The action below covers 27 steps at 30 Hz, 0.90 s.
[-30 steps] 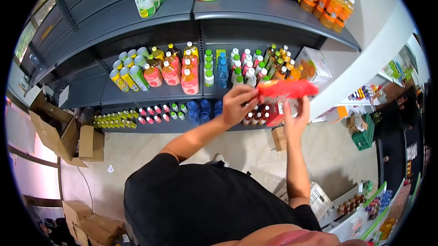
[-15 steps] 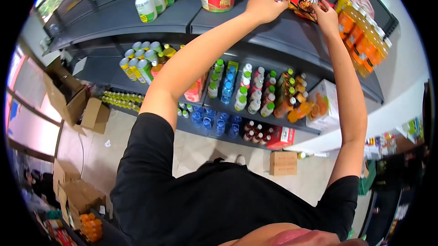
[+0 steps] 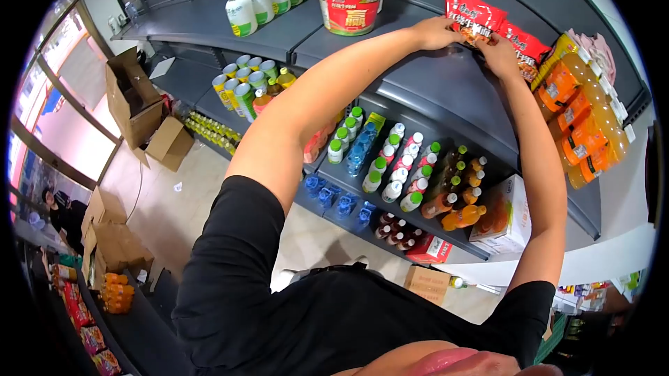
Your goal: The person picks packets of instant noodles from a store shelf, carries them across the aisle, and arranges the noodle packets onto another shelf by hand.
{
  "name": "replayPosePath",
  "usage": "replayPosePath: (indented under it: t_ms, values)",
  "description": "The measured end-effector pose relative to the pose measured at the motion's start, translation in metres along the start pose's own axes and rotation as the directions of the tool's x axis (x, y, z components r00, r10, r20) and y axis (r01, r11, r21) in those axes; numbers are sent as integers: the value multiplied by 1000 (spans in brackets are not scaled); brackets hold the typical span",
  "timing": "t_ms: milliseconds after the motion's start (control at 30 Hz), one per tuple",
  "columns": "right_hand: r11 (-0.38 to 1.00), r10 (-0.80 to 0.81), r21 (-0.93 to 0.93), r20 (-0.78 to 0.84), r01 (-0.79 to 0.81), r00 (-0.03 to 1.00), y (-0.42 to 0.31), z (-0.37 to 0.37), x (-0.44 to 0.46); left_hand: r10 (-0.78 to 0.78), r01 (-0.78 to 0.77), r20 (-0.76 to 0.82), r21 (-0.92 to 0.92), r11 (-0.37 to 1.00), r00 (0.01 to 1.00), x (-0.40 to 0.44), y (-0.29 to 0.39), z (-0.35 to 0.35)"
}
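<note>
A red instant noodle packet [image 3: 477, 12] leans at the back of the upper shelf, printed with white characters and a food picture. My left hand [image 3: 437, 33] has its fingers closed on the packet's lower left edge. At the lower right edge, my right hand [image 3: 499, 57] pinches with thumb and fingers. Just right of it, partly behind my right hand, is a second red noodle packet [image 3: 524, 48]. Red noodle tubs [image 3: 350, 10] are stacked to the left of my left hand.
White bottles with green caps [image 3: 241, 12] line the upper shelf's left. Packs of orange drink bottles [image 3: 582, 121] stand at its right end. Lower shelves [image 3: 481, 247] hold cans and bottles in rows. Open cardboard boxes [image 3: 129, 108] sit on the floor at left; a person [image 3: 66, 216] is beyond.
The held noodle packet has gone from raised in front of the shelf to standing back on it. The second packet now shows beside it. My view has turned, shifting the shelves.
</note>
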State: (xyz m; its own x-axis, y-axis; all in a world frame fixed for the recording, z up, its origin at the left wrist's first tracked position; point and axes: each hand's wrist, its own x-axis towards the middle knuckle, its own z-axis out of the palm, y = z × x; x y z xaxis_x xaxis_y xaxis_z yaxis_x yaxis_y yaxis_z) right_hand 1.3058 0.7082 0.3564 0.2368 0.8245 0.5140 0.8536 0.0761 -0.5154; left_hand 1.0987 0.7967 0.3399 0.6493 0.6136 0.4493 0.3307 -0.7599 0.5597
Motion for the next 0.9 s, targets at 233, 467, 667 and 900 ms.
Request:
replayPosePath:
  t_ms: [233,467,667,900]
  values:
    - [881,-169,-454,-31,137,985,-48,-59,-41,613,-612,-38,42,790,789,-212,73,-66]
    - [630,-656,662,173,406,735,-192,26,-222,-464,354,-60,-562,748,884,-571,-90,24]
    - [865,-377,173,843,471,384,-218,362,-428,-623,29,372,-844,-536,-689,-1051,-78,233]
    - [794,-446,608,548,-30,-708,-294,519,-664,-348,111,88,-853,-510,-933,-1265,124,236]
